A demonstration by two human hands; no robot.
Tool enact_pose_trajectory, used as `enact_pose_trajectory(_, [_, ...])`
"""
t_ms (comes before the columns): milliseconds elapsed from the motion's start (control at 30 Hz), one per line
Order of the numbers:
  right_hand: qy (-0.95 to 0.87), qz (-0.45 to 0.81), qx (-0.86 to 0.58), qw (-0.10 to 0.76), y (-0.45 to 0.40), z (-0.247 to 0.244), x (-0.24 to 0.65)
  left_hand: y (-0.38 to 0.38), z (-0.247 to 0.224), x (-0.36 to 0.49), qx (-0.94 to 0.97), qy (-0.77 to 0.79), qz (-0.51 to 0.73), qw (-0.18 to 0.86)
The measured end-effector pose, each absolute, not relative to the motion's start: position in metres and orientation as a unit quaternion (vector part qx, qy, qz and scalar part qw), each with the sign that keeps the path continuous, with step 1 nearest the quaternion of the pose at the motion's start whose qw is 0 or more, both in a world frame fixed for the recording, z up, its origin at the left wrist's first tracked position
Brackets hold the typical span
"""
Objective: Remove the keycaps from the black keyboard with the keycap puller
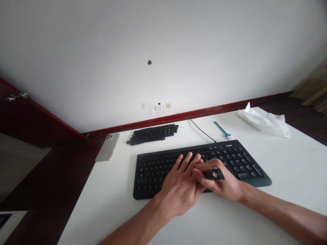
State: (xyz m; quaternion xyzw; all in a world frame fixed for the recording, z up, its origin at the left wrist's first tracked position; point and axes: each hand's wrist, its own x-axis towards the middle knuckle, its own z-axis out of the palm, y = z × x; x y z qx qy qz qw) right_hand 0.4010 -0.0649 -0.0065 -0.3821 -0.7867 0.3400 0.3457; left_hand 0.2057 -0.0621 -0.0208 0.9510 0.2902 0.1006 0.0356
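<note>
A black keyboard point(246, 163) lies across the white table below both hands. My left hand point(178, 185) rests on its middle, palm down, with the fingers stretched out toward the far edge. Beside it, my right hand point(222, 180) is closed, with thumb and fingers pinching a small dark tool with a pale metallic end point(216, 174). The two hands touch or nearly touch, and the tool's lower part is hidden by the fingers. Behind the keyboard, a group of loose black keycaps point(153, 133) is laid out in rows with stepped edges.
A phone point(107, 148) lies face down at the table's left edge. Behind the keyboard are a blue brush point(222, 130), a black cable point(201, 130) and a crumpled white plastic bag point(265, 122). Beyond the white table point(112, 200) stands a wall with sockets point(163, 107).
</note>
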Motion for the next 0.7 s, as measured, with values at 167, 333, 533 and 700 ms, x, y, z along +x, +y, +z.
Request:
enact_pose_trajectory(167, [-0.785,0.339,-0.381,0.351,-0.066,-0.007,0.402,-0.063,-0.019,0.205,0.951,0.289,0.096,0.047])
enact_pose_trajectory(333, [-0.78,0.352,-0.378,0.353,-0.068,-0.008,0.402,-0.063,-0.018,0.205,0.95,0.291,0.102,0.053])
enact_pose_trajectory(533, [-0.677,0.336,-0.458,0.467,-0.056,-0.011,0.407,-0.063,-0.018,0.206,0.945,0.296,0.118,0.07])
enact_pose_trajectory(700, [-0.655,0.37,-0.463,0.468,-0.049,-0.017,0.411,-0.061,-0.017,0.207,0.944,0.296,0.119,0.084])
